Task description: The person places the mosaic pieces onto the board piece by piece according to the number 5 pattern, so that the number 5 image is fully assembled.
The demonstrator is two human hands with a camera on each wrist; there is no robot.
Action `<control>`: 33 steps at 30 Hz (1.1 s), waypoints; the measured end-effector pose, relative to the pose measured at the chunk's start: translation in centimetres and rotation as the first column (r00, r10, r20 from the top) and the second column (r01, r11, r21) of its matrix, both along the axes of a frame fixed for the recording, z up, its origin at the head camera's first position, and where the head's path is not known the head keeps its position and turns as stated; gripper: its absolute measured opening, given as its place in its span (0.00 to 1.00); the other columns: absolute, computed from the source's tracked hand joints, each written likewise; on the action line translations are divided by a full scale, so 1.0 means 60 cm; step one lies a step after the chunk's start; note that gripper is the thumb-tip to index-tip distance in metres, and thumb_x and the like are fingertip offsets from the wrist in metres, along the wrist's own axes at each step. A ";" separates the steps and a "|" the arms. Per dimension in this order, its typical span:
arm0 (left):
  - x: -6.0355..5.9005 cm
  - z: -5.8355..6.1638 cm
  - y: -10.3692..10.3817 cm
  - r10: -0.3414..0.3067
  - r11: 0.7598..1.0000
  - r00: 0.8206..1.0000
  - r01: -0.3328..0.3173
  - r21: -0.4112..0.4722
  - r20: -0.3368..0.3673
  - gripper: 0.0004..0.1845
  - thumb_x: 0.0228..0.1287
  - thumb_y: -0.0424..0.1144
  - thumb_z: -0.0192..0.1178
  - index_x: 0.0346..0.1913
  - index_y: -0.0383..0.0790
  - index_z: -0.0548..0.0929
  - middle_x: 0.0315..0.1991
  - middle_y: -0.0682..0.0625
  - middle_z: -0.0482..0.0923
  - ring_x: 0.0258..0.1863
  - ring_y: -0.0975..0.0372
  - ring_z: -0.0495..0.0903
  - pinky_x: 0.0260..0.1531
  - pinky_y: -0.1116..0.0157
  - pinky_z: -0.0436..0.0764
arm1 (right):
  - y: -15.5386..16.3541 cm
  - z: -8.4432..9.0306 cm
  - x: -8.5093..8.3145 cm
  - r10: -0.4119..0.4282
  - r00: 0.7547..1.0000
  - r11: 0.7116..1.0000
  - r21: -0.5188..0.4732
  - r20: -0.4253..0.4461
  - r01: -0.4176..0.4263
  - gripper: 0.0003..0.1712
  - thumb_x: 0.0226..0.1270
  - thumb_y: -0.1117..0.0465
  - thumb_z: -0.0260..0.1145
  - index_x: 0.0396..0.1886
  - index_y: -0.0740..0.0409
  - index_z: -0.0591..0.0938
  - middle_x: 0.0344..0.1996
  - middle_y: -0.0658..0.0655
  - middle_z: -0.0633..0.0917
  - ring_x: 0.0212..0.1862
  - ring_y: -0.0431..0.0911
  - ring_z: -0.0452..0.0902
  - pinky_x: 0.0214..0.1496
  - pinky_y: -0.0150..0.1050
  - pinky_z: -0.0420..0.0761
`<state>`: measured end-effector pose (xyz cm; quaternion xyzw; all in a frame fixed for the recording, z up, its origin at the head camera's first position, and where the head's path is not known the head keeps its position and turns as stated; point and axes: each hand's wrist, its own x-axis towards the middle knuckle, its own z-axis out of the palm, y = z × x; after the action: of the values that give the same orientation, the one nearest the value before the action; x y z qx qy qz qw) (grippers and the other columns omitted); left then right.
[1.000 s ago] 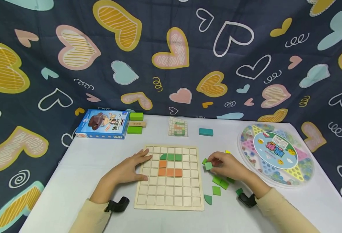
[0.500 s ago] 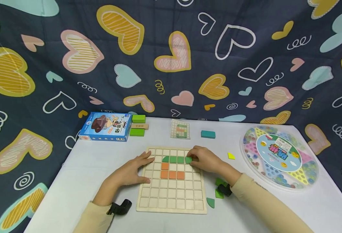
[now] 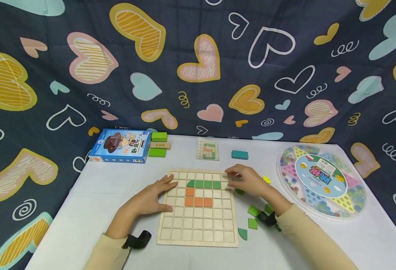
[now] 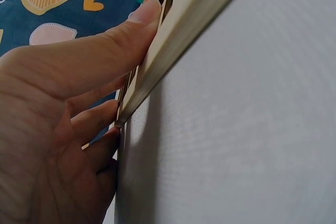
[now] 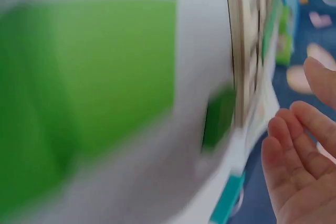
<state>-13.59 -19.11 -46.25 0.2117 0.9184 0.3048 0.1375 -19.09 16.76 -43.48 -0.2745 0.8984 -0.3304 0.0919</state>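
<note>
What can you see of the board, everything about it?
The board is pale, wood-looking and squarish, with raised lines marking seven rows of seven cells. It lies flat on the table. Its second row from the far edge holds four green tiles, the leftmost with a rounded corner; nearer, four orange tiles form an L. Other visible cells look bare. The left hand touches its left edge; the right hand is by its far right corner, contact unclear.

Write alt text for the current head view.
Left hand on the left edge of a wooden grid board, right hand at its far right corner. Four green tiles and four orange tiles sit on the board; loose green tiles lie to its right. Behind: blue box, pattern card, teal block.
</note>
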 end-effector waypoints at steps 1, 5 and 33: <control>0.000 0.000 0.000 -0.001 1.000 1.000 0.001 -0.001 -0.001 0.46 0.44 0.51 0.74 0.69 0.46 0.67 0.75 0.50 0.51 0.74 0.49 0.47 0.69 0.44 0.56 | 0.016 0.001 -0.001 -0.026 1.000 0.999 -0.024 0.003 0.026 0.24 0.60 0.60 0.69 0.55 0.63 0.79 0.49 0.59 0.82 0.50 0.51 0.78 0.53 0.46 0.80; -0.002 0.000 -0.001 -0.005 1.000 1.000 0.005 -0.006 -0.007 0.45 0.45 0.52 0.73 0.69 0.47 0.67 0.75 0.50 0.51 0.75 0.49 0.47 0.69 0.45 0.56 | 0.083 0.002 0.000 -0.156 0.987 0.986 -0.055 0.020 0.157 0.23 0.60 0.64 0.68 0.55 0.64 0.78 0.51 0.62 0.82 0.53 0.56 0.78 0.54 0.49 0.80; -0.006 0.000 -0.002 -0.025 1.000 1.000 0.025 -0.007 -0.009 0.46 0.46 0.52 0.72 0.70 0.46 0.66 0.75 0.49 0.49 0.74 0.47 0.47 0.69 0.43 0.55 | 0.126 -0.006 0.022 -0.315 0.948 0.948 0.028 -0.037 0.316 0.06 0.59 0.67 0.67 0.35 0.59 0.80 0.29 0.53 0.83 0.34 0.44 0.76 0.37 0.33 0.78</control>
<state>-13.95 -19.23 -46.28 0.2241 0.9174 0.2988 0.1376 -17.75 24.31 -43.84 -0.1310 0.9375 -0.3212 0.0283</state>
